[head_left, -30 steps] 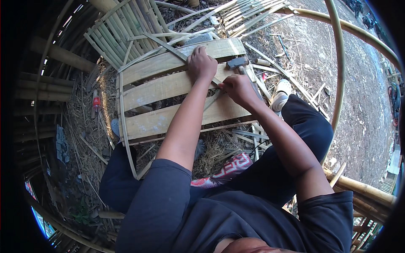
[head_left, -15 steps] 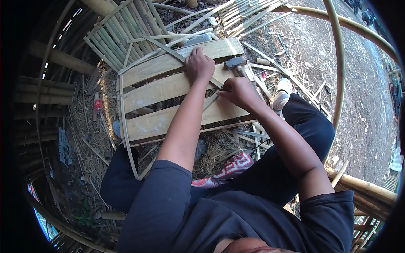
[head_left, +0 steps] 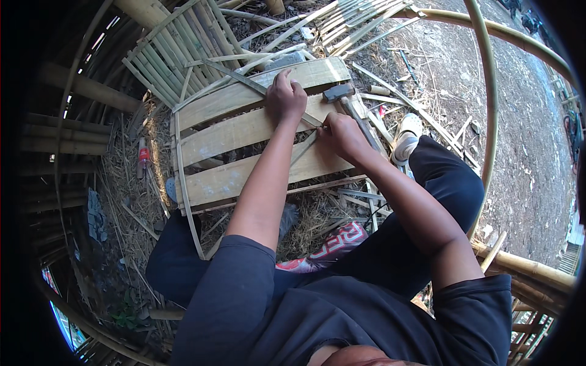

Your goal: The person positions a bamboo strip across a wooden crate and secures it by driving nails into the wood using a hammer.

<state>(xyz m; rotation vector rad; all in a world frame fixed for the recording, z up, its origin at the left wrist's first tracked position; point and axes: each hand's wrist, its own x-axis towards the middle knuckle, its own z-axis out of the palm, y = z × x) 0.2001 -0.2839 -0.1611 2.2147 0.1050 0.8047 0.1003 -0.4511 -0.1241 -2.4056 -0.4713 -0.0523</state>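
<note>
A long, flat bamboo strip (head_left: 244, 80) lies slantwise over a low wooden slatted table (head_left: 226, 137). My left hand (head_left: 285, 97) is closed around its middle and presses it toward the slats. My right hand (head_left: 348, 139) pinches the strip's near end, with the fingertips curled in. A second thin strip (head_left: 302, 149) slants down toward me from that same spot; whether the right fingers also hold it is hidden. Just beyond my right hand a hammer (head_left: 339, 93) rests on the table, its handle running along the right side.
Green bamboo slat panels (head_left: 177, 55) lean at the far left, with another slatted piece (head_left: 360, 24) at the back. Loose strips litter the ground. A red-labelled bottle (head_left: 143, 155) is on the left. A bent bamboo pole (head_left: 488, 104) arches at right. My knees flank the table.
My right hand has shifted slightly left and its fingers have moved at the strip's end, uncovering more of the hammer's handle. The left hand keeps its grip, with small finger movement.
</note>
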